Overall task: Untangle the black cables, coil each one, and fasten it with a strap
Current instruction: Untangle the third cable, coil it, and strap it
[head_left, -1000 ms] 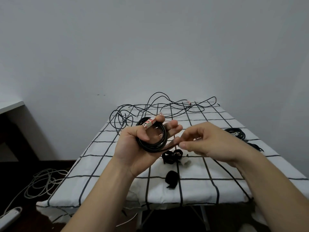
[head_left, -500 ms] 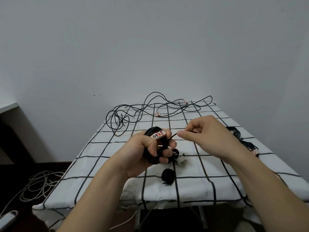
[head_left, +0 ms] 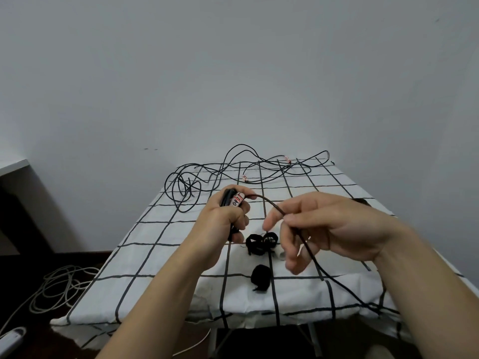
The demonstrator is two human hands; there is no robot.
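While our left hand gripped the coil above the table, our right hand pinched the loose cable between thumb and forefinger, the tail trailing over the front edge. We judged the next loop should match the others in size, fed untwisted and lightly taut, with the straps lying ready just below.

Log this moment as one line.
left hand: grips cable coil | right hand: pinches loose cable run | straps: on table, unused | tangled cables: far end
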